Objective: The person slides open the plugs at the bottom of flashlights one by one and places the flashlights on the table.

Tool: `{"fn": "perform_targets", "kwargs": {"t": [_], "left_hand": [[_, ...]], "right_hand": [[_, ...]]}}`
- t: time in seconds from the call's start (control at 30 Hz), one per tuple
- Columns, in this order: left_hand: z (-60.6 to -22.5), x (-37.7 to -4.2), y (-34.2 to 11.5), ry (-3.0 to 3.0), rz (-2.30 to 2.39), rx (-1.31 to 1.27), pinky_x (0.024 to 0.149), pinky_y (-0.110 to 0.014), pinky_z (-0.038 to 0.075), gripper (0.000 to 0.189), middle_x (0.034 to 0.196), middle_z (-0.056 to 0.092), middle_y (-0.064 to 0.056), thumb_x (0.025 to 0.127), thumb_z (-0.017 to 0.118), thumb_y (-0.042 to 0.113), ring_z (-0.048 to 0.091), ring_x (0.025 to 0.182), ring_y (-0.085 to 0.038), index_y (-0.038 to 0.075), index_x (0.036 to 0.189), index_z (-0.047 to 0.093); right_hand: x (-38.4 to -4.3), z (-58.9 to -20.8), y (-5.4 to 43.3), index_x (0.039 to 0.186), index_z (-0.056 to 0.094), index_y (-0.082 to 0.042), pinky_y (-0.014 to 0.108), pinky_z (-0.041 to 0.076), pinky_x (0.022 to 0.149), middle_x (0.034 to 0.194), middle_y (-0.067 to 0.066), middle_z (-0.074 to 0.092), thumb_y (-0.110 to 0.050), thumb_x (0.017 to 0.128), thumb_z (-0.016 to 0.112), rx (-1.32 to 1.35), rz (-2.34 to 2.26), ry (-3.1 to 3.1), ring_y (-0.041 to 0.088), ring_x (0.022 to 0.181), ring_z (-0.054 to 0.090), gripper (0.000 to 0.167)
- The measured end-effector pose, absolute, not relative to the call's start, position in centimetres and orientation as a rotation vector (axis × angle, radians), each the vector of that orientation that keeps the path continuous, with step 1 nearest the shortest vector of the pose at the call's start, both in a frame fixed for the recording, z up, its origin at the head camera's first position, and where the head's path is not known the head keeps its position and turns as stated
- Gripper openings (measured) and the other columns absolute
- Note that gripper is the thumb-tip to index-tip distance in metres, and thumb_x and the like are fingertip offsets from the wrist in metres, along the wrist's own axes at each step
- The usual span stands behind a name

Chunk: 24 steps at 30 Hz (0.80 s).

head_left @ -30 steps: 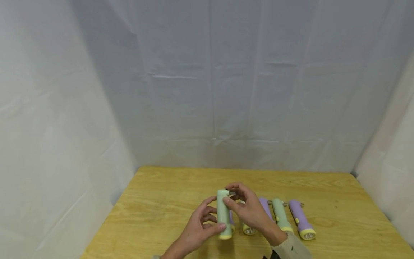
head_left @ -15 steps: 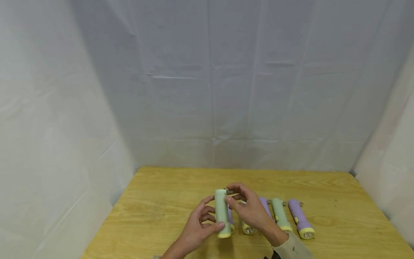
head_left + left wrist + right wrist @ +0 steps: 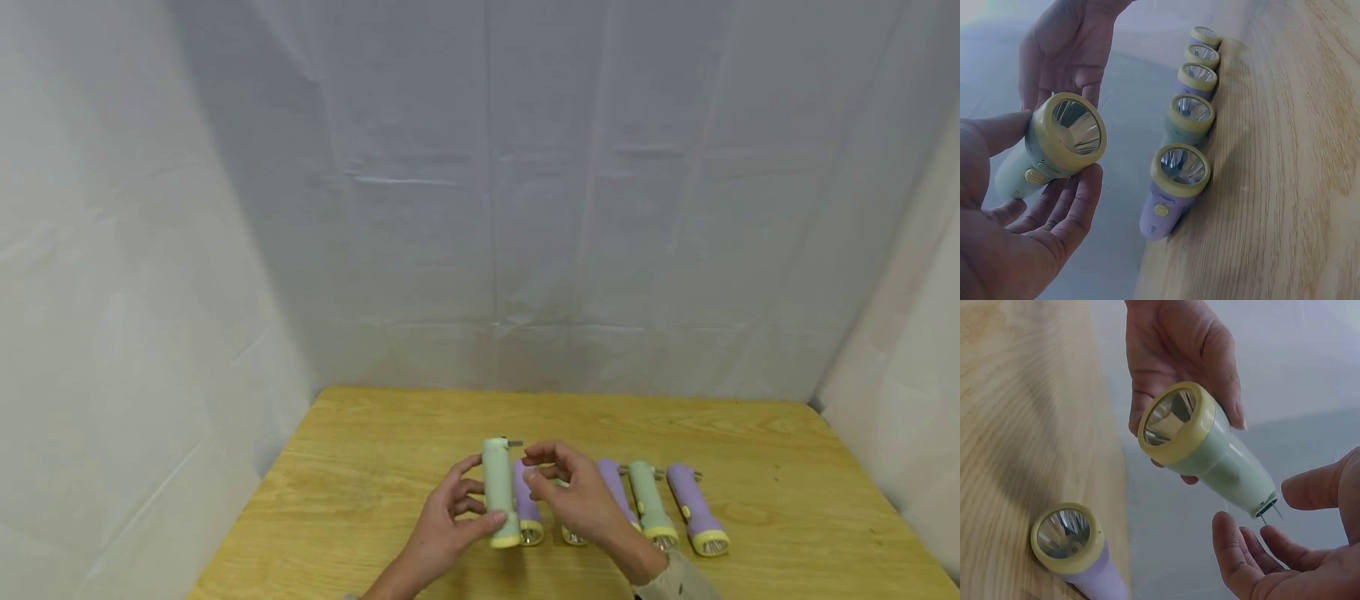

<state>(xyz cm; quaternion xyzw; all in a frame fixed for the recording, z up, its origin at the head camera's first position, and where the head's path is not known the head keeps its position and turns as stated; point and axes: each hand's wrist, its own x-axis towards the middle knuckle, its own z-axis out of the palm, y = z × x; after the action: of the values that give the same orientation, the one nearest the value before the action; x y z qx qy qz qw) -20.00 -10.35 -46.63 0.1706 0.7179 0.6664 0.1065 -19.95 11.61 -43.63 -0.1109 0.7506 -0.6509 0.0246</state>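
A pale green flashlight (image 3: 498,483) with a yellow rim is held up over the table in my left hand (image 3: 444,523). The thumb presses one side of it and the fingers curl round the other. Its yellow slide switch (image 3: 1035,177) and clear lens show in the left wrist view. Two thin metal plug prongs (image 3: 1272,513) stick out from the tail end. My right hand (image 3: 583,498) is just right of the tail, fingers loosely bent and apart from the prongs, with nothing between thumb and fingertips.
Several flashlights lie in a row on the wooden table (image 3: 375,442), among them a purple one (image 3: 527,504) behind the held one, a green one (image 3: 651,504) and a purple one (image 3: 696,508) at the right end. White sheeting (image 3: 487,250) surrounds the table.
My right hand has let go of the flashlight's tail, so a gap has opened between them. The left hand has shifted slightly left with the flashlight, uncovering the prongs and the purple flashlight behind.
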Motion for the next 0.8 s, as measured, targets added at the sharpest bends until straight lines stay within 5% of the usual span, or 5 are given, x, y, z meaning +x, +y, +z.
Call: {"fn": "perform_targets", "kwargs": {"t": [0.33, 0.6, 0.8], "left_hand": [[-46.6, -20.0, -11.3, 2.163, 1.917, 0.412, 0.079, -0.026, 0.058, 0.08, 0.126, 0.064, -0.023, 0.09, 0.077, 0.017, 0.064, 0.094, -0.017, 0.01, 0.156, 0.033], [-47.3, -20.3, -12.0, 2.181, 1.872, 0.384, 0.08, -0.029, 0.058, 0.081, 0.125, 0.065, -0.02, 0.092, 0.076, 0.022, 0.066, 0.095, -0.018, 0.009, 0.157, 0.031], [-47.5, -20.4, -12.5, 2.154, 1.877, 0.373, 0.08, -0.029, 0.059, 0.081, 0.126, 0.065, -0.022, 0.093, 0.075, 0.022, 0.068, 0.096, -0.018, 0.006, 0.158, 0.029]], "right_hand": [[-19.6, -43.5, 10.5, 0.143, 0.049, 0.005, 0.036, 0.06, 0.091, 0.137, 0.026, 0.058, -0.017, 0.104, 0.058, -0.436, -1.955, 2.18, 0.032, 0.119, 0.063, 0.045], [-19.8, -44.4, 9.5, 0.148, 0.046, 0.005, 0.048, 0.058, 0.097, 0.144, 0.03, 0.052, 0.004, 0.104, 0.04, -0.457, -1.952, 2.101, 0.03, 0.118, 0.064, 0.044], [-20.2, -45.7, 8.6, 0.144, 0.05, 0.007, 0.036, 0.062, 0.088, 0.138, 0.032, 0.057, 0.001, 0.101, 0.051, -0.436, -2.019, 2.126, 0.029, 0.108, 0.069, 0.043]]}}
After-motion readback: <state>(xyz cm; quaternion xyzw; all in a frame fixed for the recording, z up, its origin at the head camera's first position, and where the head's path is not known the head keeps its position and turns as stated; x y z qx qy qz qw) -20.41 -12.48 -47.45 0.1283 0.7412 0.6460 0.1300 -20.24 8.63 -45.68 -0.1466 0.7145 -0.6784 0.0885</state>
